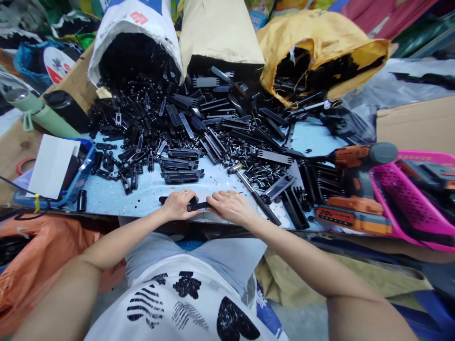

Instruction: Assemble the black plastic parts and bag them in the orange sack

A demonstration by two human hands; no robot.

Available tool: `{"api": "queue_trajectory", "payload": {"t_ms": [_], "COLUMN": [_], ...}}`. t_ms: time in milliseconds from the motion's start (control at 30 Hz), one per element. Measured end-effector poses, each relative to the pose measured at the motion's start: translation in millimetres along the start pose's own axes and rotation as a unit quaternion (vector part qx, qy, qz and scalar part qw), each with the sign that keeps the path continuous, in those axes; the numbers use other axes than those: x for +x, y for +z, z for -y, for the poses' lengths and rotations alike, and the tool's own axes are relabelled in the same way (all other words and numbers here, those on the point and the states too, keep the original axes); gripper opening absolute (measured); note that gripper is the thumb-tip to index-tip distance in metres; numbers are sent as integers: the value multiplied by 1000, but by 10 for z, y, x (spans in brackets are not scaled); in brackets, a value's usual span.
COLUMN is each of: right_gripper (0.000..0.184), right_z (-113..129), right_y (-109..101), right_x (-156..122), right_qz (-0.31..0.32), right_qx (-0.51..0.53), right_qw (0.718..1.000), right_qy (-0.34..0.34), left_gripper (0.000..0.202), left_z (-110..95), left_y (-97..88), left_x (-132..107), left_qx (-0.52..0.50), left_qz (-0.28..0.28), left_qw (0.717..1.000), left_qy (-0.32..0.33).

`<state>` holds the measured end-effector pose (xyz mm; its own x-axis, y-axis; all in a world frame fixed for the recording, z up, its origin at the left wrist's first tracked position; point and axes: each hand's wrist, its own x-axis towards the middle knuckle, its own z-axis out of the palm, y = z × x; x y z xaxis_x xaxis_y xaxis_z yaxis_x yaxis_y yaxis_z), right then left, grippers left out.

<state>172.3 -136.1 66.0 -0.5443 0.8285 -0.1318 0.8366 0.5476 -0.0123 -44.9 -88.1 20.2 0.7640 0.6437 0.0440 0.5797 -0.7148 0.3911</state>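
Observation:
At the table's front edge, my left hand [179, 205] and my right hand [229, 206] are closed on the two ends of a narrow black plastic piece [199, 206]. Its ends are hidden under my fingers. Another dark part [163, 200] pokes out at the left of my left hand; whether it belongs to the same piece I cannot tell. Just beyond my hands lies a stack of long black plastic assemblies [182, 175]. A hammer [254, 189] rests to the right of my right hand, its head among small screws or pins [245, 166].
Heaped black parts [142, 113] spill from a white sack [142, 23], a beige sack [220, 38] and a yellow sack [320, 33]. On the right stand an orange cordless drill [355, 189] and a pink basket [419, 203]. A blue basket [83, 170] and green bottle [46, 116] are left.

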Motion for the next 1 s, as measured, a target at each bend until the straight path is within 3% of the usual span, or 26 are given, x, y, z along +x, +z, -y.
{"api": "queue_trajectory", "payload": {"t_ms": [100,167,233,300,367,433,567,667,800,900,1000], "right_gripper": [39,40,38,35,33,31,30,30,30,34,33], "right_z": [-115,-175,-205,-202,-180,-164,-165,-146,-173,-430,-878], "right_y": [173,323,461,560,617,646,682,699,637,509,382], "right_x": [-5,-35,-86,-145,-192,-215,-202,-198,-210,-126,116], "right_qz": [-11,-31,-52,-65,-74,-83,-96,-100,-100,-150,-211], "right_qx": [19,35,57,83,108,126,142,148,166,165,94], "right_qw": [1000,999,997,994,991,987,984,982,980,970,949], "right_qy": [-5,-3,5,21,40,53,57,60,54,92,216], "left_gripper": [55,57,46,36,34,33,31,30,29,28,28], "left_z": [-53,30,267,616,949,1141,1056,911,937,1020,1062], "left_y": [-37,-118,-262,-448,-623,-732,-693,-567,-475,-456,-444], "left_x": [68,202,411,660,906,1125,1516,1801,2043,2065,2018], "left_qx": [3,-3,-7,6,30,48,105,130,130,134,142], "left_qz": [30,2,-73,-147,-161,-150,-77,-21,11,32,43], "left_qw": [999,999,997,976,954,951,969,960,952,957,957], "left_qy": [30,43,-23,-160,-252,-268,-210,-248,-275,-256,-248]}}
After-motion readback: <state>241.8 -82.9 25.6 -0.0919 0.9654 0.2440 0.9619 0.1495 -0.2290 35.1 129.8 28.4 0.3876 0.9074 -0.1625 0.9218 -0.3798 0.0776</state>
